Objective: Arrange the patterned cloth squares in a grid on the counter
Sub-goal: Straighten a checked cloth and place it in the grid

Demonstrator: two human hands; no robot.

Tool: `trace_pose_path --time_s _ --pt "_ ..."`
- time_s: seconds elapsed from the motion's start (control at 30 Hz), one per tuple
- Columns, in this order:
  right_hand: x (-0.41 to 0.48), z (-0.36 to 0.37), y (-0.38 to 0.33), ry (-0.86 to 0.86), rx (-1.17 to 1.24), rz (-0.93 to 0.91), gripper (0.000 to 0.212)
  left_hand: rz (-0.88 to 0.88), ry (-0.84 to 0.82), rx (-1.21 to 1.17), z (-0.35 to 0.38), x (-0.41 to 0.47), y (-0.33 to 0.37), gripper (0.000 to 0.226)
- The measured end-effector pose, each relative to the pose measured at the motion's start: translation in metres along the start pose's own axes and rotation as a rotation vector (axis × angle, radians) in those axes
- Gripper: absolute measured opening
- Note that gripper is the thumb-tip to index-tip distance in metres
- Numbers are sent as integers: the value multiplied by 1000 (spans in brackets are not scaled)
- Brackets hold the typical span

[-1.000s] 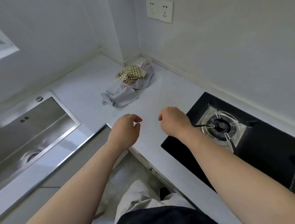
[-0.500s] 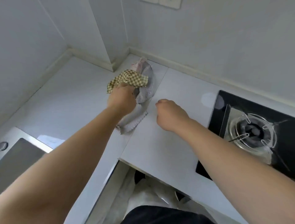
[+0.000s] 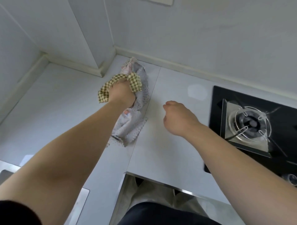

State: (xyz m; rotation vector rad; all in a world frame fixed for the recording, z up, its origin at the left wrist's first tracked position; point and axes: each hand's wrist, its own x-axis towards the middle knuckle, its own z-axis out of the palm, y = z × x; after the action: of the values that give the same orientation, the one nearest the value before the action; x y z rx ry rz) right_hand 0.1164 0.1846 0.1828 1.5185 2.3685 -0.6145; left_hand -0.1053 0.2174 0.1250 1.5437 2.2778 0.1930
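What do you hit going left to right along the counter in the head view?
Steel sink rim → yellow checked cloth in the left hand's grip → right hand → gas burner.

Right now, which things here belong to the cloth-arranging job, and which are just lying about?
Part of the job:
- checked cloth, gripped by the left hand
- grey dotted cloth, crumpled under it
- counter
- right hand, above the counter, holding nothing

Just lying about:
- stove
- wall socket
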Motion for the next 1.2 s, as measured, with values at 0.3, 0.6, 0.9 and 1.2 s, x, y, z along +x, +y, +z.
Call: trace_pose_path --time_s 0.3,0.6,0.9,1.2 --pt "-8 -25 -6 181 478 17 62 384 511 -557 -60 -62 39 37" --pt "-43 -50 21 281 1199 29 69 260 457 -748 -67 -141 90 23" --pt "-94 -46 88 480 657 -234 38 236 222 -420 -36 -214 144 58" --pt "-131 -44 136 568 567 -282 13 187 301 -393 -12 -270 183 31"
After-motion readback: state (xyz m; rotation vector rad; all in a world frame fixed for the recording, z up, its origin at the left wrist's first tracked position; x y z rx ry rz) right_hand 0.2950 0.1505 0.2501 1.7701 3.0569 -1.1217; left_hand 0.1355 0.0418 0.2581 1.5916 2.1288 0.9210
